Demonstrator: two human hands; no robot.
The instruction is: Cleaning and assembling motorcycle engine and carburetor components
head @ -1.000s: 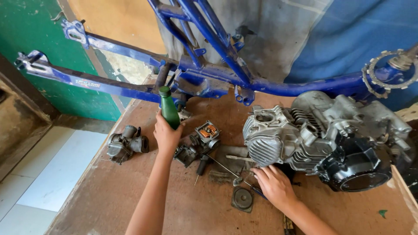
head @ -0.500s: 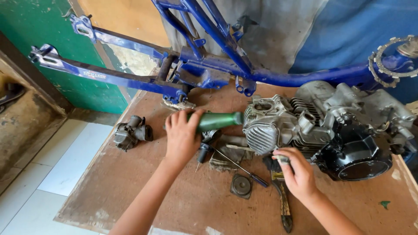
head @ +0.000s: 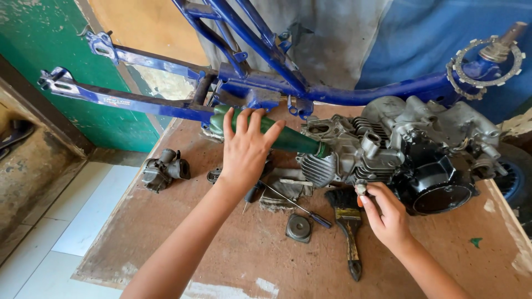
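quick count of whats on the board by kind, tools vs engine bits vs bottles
Bottles: 1, green bottle in the left hand
Tools: 2, paintbrush, screwdriver
Engine parts: 3, engine, carburetor, round cap
Total: 6

Bare board (head: 183, 243) open near left. Engine (head: 410, 149) blocks right; blue frame (head: 266, 88) bars rear; brush (head: 349, 221), screwdriver (head: 296, 206) clutter centre.

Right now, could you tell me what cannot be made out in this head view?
- Green bottle: its middle is hidden under the left hand.
- Small part at the right hand: too small, fingers cover it.
- Blue frame: cut off by the top edge.
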